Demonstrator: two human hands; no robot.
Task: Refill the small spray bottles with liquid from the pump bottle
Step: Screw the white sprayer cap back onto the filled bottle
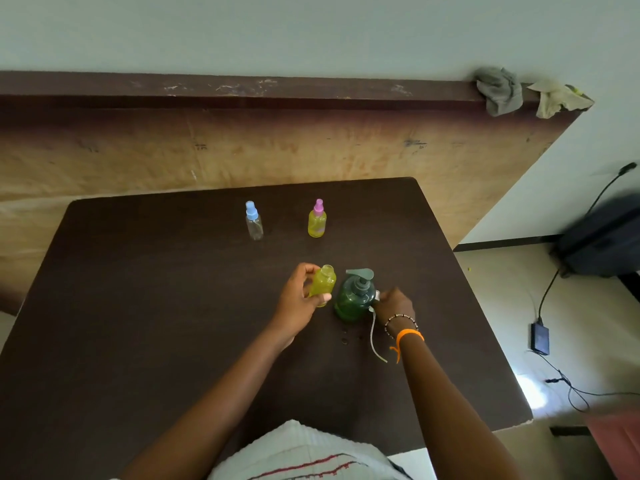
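Right hand (393, 303) pinches a sprayer cap with its tube; left hand (299, 294) grips the open, upright yellow bottle (323, 284), just left across the pump bottle (355, 299).

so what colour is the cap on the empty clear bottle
Light blue spray cap, on the clear bottle; head view.

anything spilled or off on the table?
Yes: a few small droplets sit on the dark table, just in front of the green pump bottle. Also, the yellow bottle in the left hand is uncapped.
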